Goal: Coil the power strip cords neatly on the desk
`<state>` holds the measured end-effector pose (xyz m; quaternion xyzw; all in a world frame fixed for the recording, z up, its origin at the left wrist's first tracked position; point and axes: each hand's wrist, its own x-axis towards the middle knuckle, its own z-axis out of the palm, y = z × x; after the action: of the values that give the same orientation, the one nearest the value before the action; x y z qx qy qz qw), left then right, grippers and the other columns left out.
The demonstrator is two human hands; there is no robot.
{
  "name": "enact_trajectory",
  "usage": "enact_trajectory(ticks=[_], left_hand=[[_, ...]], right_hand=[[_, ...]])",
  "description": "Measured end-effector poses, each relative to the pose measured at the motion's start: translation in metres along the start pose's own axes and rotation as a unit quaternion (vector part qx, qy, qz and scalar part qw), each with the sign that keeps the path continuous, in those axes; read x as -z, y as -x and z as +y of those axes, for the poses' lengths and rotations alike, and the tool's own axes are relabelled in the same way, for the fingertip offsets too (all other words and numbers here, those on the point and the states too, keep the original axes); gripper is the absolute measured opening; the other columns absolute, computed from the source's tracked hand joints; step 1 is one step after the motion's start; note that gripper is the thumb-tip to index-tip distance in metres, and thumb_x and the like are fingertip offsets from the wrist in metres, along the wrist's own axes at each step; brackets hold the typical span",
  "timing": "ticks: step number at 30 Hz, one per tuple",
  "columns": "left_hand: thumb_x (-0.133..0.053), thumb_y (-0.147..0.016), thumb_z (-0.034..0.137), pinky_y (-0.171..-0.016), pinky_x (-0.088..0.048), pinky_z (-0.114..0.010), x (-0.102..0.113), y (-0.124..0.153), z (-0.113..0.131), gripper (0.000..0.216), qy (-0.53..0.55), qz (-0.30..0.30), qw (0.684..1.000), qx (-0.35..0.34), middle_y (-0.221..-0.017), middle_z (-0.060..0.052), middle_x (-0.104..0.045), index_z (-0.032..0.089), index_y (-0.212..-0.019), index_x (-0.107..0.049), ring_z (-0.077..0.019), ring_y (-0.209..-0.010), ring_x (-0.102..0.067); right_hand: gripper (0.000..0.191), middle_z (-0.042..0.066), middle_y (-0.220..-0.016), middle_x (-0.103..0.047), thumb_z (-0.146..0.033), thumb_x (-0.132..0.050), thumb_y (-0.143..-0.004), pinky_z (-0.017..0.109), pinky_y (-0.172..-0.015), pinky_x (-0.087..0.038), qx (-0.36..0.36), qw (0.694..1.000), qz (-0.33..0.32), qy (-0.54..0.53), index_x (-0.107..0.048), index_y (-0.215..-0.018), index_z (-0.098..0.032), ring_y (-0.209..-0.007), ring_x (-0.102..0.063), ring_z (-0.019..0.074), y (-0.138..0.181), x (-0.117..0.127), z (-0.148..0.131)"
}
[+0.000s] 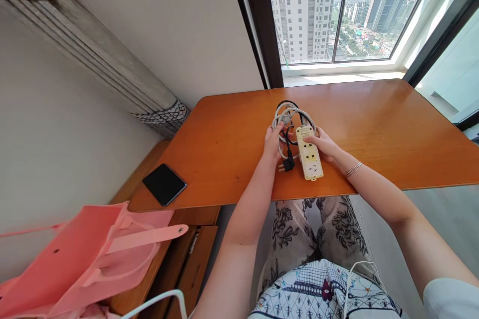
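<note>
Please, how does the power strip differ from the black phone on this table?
The power strip is cream, long and narrow, with sockets; the phone is black, plain and broader. The power strip lies centrally with the right hand resting on it, beside the cable coil in the left hand; the phone lies near the left corner of the table, untouched. Both lie flat on the wood.

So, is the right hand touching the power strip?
Touching. The head view shows the right hand with fingers lying on the strip at its top end, no gap; the left hand grips the cord.
</note>
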<state>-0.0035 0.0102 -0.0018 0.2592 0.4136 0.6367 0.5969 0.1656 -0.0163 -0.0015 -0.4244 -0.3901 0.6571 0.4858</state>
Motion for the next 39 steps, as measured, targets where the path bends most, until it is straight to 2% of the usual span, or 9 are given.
enact_trajectory(ticks=[3,9,12,15,20,26,30,34,39], left_hand=[[-0.081,-0.079,0.03,-0.069,-0.056,-0.026,-0.002,0.001,0.004,0.03,0.015,0.011,1.0,0.009,-0.074,0.003,-0.066,0.02,-0.092,-0.055,-0.0108,-0.063,-0.065],[-0.079,-0.081,0.044,-0.072,-0.055,-0.027,0.0,0.012,0.008,0.041,-0.087,-0.024,0.994,0.066,-0.097,-0.004,-0.072,0.021,-0.106,-0.056,-0.0155,-0.076,-0.072],[-0.083,-0.078,0.043,-0.08,-0.056,-0.03,0.002,0.019,0.005,0.064,-0.157,-0.06,0.984,0.054,-0.119,-0.009,-0.069,0.022,-0.128,-0.049,-0.018,-0.089,-0.074],[-0.089,-0.07,0.044,-0.093,-0.056,-0.038,0.004,0.022,0.002,0.099,-0.208,-0.119,0.969,0.056,-0.136,-0.015,-0.064,0.025,-0.149,-0.031,-0.0241,-0.106,-0.072],[-0.1,-0.053,0.035,-0.103,-0.053,-0.052,0.006,0.026,-0.002,0.136,-0.225,-0.21,0.948,0.083,-0.127,-0.017,-0.069,0.026,-0.158,-0.014,-0.0297,-0.111,-0.071],[-0.099,-0.053,0.026,-0.09,-0.061,-0.047,0.002,0.033,-0.003,0.118,-0.189,-0.171,0.964,0.081,-0.11,-0.008,-0.075,0.026,-0.15,-0.031,-0.025,-0.093,-0.075],[-0.096,-0.058,0.027,-0.077,-0.064,-0.039,0.01,0.024,0.006,0.102,-0.163,-0.141,0.972,0.092,-0.103,-0.009,-0.077,0.022,-0.144,-0.04,-0.0237,-0.082,-0.077],[-0.094,-0.062,0.026,-0.068,-0.063,-0.034,0.031,0.006,0.027,0.091,-0.175,-0.086,0.978,0.08,-0.104,-0.011,-0.078,0.021,-0.139,-0.046,-0.0238,-0.079,-0.077],[-0.093,-0.062,0.021,-0.06,-0.059,-0.027,0.073,-0.017,0.067,0.086,-0.22,-0.024,0.974,0.044,-0.095,-0.007,-0.078,0.021,-0.136,-0.049,-0.0179,-0.066,-0.073]], right_hand=[[0.063,0.001,-0.099,-0.073,-0.025,-0.089,-0.061,0.04,-0.082,-0.065,0.007,1.0,0.022,-0.005,-0.049,-0.109,-0.025,-0.09,-0.074,0.0216,-0.002,0.002,0.002],[0.062,-0.002,-0.093,-0.073,-0.029,-0.089,-0.063,0.036,-0.077,-0.064,0.06,0.996,0.05,-0.044,-0.048,-0.11,-0.026,-0.082,-0.073,0.019,-0.002,0.0,-0.002],[0.063,-0.002,-0.094,-0.072,-0.033,-0.088,-0.063,0.035,-0.08,-0.064,0.083,0.99,0.089,-0.067,-0.047,-0.11,-0.026,-0.083,-0.073,0.0178,-0.004,0.001,-0.002],[0.063,-0.001,-0.1,-0.07,-0.036,-0.088,-0.063,0.037,-0.086,-0.063,0.098,0.984,0.129,-0.07,-0.045,-0.109,-0.026,-0.091,-0.072,0.0187,-0.01,0.003,0.003],[0.07,0.001,-0.113,-0.066,-0.042,-0.089,-0.061,0.04,-0.097,-0.06,0.136,0.974,0.17,-0.067,-0.039,-0.108,-0.028,-0.106,-0.07,0.02,-0.018,0.004,0.015],[0.078,0.001,-0.114,-0.069,-0.046,-0.09,-0.062,0.044,-0.098,-0.061,0.115,0.986,0.09,-0.076,-0.038,-0.118,-0.03,-0.108,-0.071,0.0222,-0.013,0.001,0.009],[0.078,0.005,-0.124,-0.067,-0.054,-0.081,-0.073,0.046,-0.108,-0.054,0.079,0.995,0.056,0.001,-0.039,-0.134,-0.03,-0.121,-0.067,0.025,-0.015,0.006,0.007],[0.089,0.013,-0.145,-0.054,-0.054,-0.077,-0.075,0.046,-0.115,-0.048,0.057,0.986,0.092,0.123,-0.036,-0.149,-0.027,-0.134,-0.056,0.027,-0.022,0.013,0.01],[0.089,0.015,-0.147,-0.048,-0.047,-0.077,-0.074,0.049,-0.113,-0.047,0.087,0.974,0.077,0.197,-0.036,-0.15,-0.026,-0.128,-0.057,0.0262,-0.027,0.019,0.015]])
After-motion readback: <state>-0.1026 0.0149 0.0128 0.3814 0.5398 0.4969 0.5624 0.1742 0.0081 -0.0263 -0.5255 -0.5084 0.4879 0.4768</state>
